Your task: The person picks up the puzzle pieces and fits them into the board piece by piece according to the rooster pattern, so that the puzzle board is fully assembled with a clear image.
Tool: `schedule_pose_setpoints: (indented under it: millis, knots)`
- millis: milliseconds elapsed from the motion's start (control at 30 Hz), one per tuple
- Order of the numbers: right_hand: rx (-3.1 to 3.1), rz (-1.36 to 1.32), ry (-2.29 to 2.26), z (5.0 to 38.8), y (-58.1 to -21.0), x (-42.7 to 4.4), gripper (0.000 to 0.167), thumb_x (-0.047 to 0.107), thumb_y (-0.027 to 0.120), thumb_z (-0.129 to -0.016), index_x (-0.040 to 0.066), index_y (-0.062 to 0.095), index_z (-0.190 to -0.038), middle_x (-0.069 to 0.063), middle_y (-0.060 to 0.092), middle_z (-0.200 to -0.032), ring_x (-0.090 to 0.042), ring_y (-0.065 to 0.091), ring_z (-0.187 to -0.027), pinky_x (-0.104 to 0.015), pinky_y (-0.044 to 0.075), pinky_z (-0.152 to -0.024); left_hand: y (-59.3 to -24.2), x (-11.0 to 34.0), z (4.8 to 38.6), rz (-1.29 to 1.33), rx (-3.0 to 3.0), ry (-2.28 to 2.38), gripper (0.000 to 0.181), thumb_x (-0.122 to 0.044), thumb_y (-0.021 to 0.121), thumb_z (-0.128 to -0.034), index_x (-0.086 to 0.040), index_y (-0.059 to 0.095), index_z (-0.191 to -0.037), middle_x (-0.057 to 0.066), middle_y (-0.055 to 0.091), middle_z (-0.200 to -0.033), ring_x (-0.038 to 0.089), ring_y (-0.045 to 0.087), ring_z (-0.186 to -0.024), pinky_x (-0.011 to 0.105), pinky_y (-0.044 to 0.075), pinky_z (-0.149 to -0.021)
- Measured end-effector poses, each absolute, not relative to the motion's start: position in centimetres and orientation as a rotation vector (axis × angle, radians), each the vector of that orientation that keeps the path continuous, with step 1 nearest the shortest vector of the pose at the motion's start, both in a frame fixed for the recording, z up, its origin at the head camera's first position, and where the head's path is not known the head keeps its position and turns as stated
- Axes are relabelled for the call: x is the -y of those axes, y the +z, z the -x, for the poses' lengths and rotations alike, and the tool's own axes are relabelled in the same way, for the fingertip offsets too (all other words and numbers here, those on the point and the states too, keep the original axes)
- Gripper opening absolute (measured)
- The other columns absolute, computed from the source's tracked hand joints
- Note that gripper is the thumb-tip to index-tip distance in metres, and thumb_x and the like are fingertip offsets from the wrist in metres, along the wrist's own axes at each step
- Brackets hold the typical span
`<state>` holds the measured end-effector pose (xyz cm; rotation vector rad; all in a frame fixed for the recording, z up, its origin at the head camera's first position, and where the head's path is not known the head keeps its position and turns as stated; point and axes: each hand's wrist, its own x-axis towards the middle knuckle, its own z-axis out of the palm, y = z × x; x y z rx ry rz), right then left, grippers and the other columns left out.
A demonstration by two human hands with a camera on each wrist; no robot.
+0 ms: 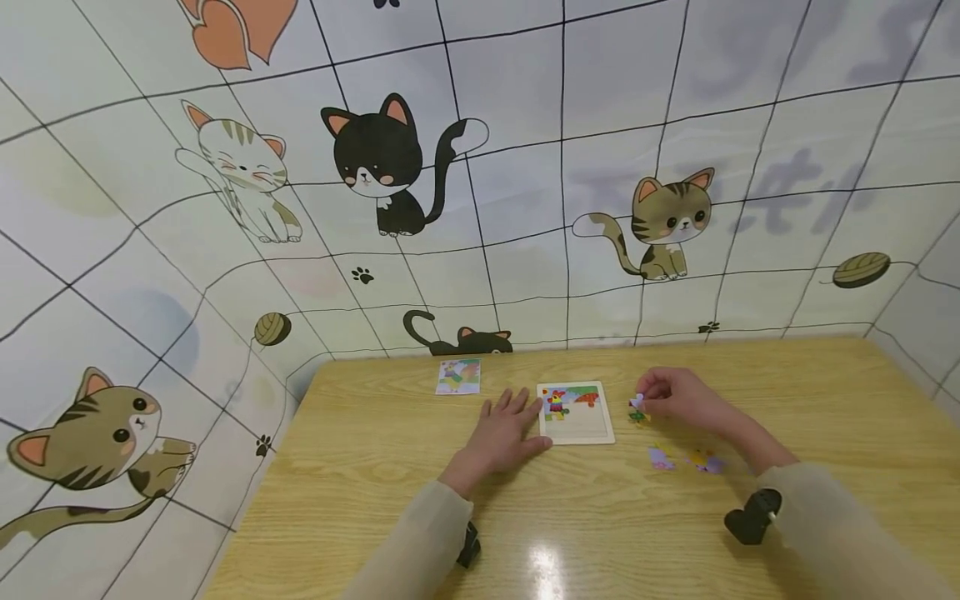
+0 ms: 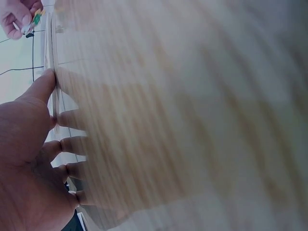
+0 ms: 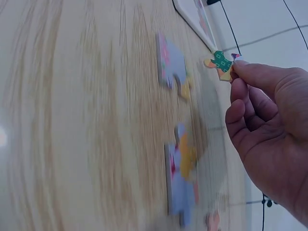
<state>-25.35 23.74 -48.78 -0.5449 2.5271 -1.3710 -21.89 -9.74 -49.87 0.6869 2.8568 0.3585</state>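
Observation:
A square puzzle tray [image 1: 581,429] lies on the table, with several colourful pieces [image 1: 557,403] fitted along its top and left part. My left hand [image 1: 501,437] rests flat at the tray's left side, fingers spread, its thumb and index finger touching the edge. To the right of the tray, my right hand [image 1: 686,402] pinches a green-and-yellow puzzle piece [image 3: 222,63] between thumb and fingers, raised above the tabletop in the right wrist view. Below that hand lie loose pieces: a lilac one [image 1: 661,457] and a lilac-and-yellow one [image 1: 705,462].
A small picture card [image 1: 458,377] lies at the back left of the wooden table [image 1: 360,467]. Behind the table stands a wall [image 1: 525,208] with cartoon cats. Part of another pinkish piece [image 3: 212,221] shows low in the right wrist view.

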Motion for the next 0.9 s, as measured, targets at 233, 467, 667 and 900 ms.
schedule_pose_setpoints:
  millis: [233, 467, 667, 900]
  knots:
    - [-2.464, 0.623, -1.430, 25.6, -48.5, -20.8, 0.016, 0.002, 0.071, -0.095, -0.005, 0.062, -0.107, -0.010, 0.068, -0.092, -0.019, 0.062, -0.079, -0.030, 0.049, -0.063, -49.9, 9.8, 21.9, -0.662, -2.860, 0.354, 0.071, -0.055, 0.052, -0.1034, -0.019, 0.034, -0.162, 0.009, 0.021, -0.169, 0.035, 0.016, -0.155, 0.061, 0.015, -0.121]
    - [-2.426, 0.643, -1.467, 25.8, -48.7, -18.5, 0.018, 0.002, 0.070, -0.095, -0.006, 0.061, -0.108, -0.011, 0.068, -0.094, -0.020, 0.062, -0.082, -0.029, 0.049, -0.066, -49.9, 9.6, 22.0, -0.659, -2.860, 0.360, 0.072, -0.056, 0.053, -0.1029, -0.021, 0.034, -0.162, 0.008, 0.021, -0.169, 0.034, 0.015, -0.155, 0.061, 0.014, -0.121]
    - [-2.436, 0.633, -1.458, 26.2, -48.9, -16.9, 0.016, 0.001, 0.070, -0.094, -0.004, 0.062, -0.106, -0.010, 0.067, -0.092, -0.019, 0.061, -0.081, -0.028, 0.050, -0.066, -49.9, 9.6, 22.0, -0.647, -2.868, 0.361, 0.071, -0.056, 0.053, -0.1026, -0.021, 0.035, -0.162, 0.008, 0.022, -0.169, 0.035, 0.016, -0.155, 0.061, 0.016, -0.121]
    - [-2.459, 0.587, -1.452, 26.3, -49.1, -15.4, 0.017, 0.001, 0.070, -0.094, -0.008, 0.062, -0.107, -0.012, 0.068, -0.090, -0.018, 0.060, -0.075, -0.028, 0.049, -0.059, -49.8, 9.5, 21.9, -0.640, -2.862, 0.366, 0.071, -0.056, 0.053, -0.1028, -0.020, 0.036, -0.161, 0.009, 0.023, -0.169, 0.036, 0.017, -0.155, 0.061, 0.016, -0.121]
